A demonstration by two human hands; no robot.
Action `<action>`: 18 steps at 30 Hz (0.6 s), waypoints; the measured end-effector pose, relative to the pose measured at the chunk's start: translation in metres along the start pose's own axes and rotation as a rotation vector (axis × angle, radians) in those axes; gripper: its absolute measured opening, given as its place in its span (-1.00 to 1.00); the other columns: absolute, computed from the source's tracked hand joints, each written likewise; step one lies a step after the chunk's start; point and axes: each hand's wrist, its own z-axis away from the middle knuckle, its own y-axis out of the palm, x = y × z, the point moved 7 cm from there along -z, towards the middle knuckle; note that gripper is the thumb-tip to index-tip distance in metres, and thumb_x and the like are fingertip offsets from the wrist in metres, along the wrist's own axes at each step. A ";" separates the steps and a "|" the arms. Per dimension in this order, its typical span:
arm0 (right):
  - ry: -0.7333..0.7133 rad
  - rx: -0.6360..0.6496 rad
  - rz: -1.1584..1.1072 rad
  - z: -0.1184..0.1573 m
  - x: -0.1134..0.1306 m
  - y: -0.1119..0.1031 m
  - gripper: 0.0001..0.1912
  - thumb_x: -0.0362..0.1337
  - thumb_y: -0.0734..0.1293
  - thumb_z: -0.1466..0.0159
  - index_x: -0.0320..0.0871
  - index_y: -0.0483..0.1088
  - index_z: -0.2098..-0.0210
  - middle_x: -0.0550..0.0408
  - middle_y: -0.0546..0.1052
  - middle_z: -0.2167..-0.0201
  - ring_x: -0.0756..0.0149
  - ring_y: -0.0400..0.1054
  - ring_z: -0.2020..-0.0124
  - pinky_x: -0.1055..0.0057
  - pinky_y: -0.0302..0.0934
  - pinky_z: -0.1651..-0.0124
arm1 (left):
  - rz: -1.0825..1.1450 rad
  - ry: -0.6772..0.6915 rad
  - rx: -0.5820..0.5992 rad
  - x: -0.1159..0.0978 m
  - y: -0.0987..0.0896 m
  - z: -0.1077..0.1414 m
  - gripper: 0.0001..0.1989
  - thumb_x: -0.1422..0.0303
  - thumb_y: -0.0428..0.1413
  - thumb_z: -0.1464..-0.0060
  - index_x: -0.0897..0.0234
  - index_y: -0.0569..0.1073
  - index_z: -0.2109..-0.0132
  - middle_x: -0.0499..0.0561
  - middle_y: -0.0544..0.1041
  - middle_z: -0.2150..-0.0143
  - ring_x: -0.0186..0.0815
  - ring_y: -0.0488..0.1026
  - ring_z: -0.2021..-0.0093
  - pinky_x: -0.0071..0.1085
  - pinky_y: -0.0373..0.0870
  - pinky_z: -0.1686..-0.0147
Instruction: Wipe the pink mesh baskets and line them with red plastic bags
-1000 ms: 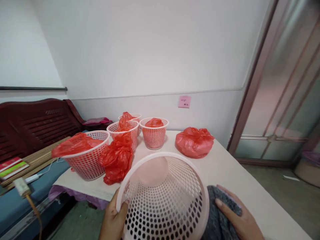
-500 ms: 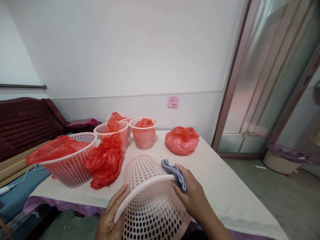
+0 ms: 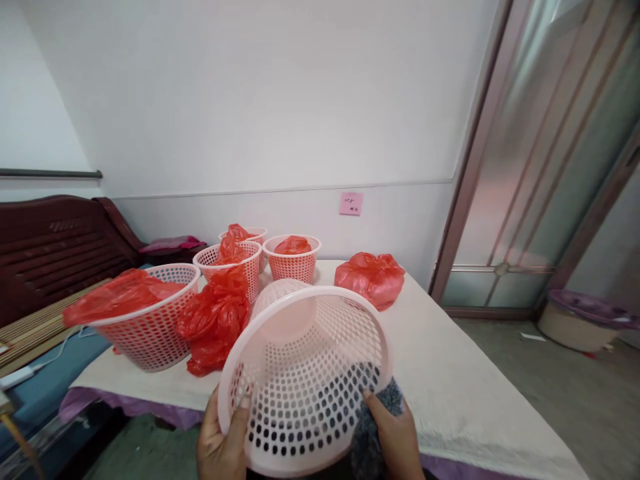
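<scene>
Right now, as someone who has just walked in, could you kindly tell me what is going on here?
A person holds a pink plastic mesh basket, the left hand on its rim and the right hand pressing a grey fuzzy cloth to its outside. On the cloth-covered table stand four more mesh baskets holding red plastic bags, beside a crumpled red plastic bag and a bundled red bag.

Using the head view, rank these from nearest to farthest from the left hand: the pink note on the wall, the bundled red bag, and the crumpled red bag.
1. Crumpled red bag: on the table, ahead of the left hand.
2. Bundled red bag: farther back, toward the table's right side.
3. Pink note: on the wall beyond the table.
</scene>
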 end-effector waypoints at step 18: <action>-1.222 0.242 0.562 0.054 0.153 0.012 -0.61 -0.40 0.28 -0.21 -0.12 0.32 -0.05 0.04 0.45 0.22 0.29 0.38 0.19 0.39 0.28 0.13 | -0.519 0.148 0.297 -0.034 -0.015 -0.031 -0.52 0.11 0.20 -0.01 0.20 0.49 -0.06 0.09 0.56 -0.05 -0.04 0.44 -0.10 -0.18 0.33 -0.13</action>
